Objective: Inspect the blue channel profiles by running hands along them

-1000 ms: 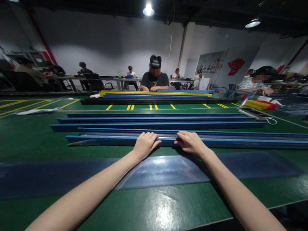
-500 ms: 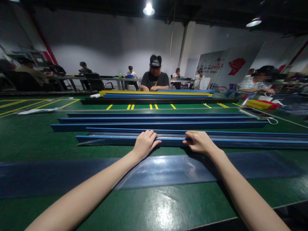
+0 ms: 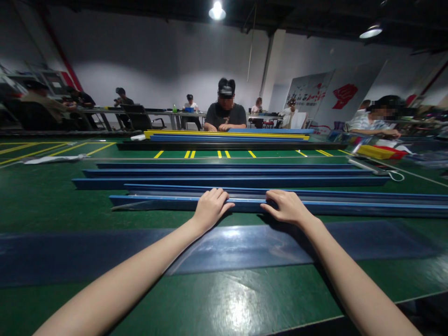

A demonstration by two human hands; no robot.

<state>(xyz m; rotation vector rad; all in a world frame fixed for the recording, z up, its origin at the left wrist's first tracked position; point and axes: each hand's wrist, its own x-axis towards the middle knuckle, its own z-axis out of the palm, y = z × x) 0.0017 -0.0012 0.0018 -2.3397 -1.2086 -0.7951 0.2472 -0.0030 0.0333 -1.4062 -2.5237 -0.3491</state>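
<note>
Tabletop in glossy green, throwing back a big patch of glare near the front. Looking across toward a pale wall in a pretty dim room, under two lit ceiling lamps, and facing a dark-shirted co-worker.

Handling a long blue channel, lying crosswise on that tabletop and stretching out past the right edge of view. Pinching its near side with the left hand, fingers over the rim and thumb out front. Touching that same side with the right hand, near the left one with fingers curled, but not being able to tell whether that pinch is closed.

Counting one channel under two hands, then three more blue edges right behind it (not seeing how many separate pieces). Also counting one yellow profile and one black profile farther off, plus clear plastic sheeting lying flat, closer in.
</note>
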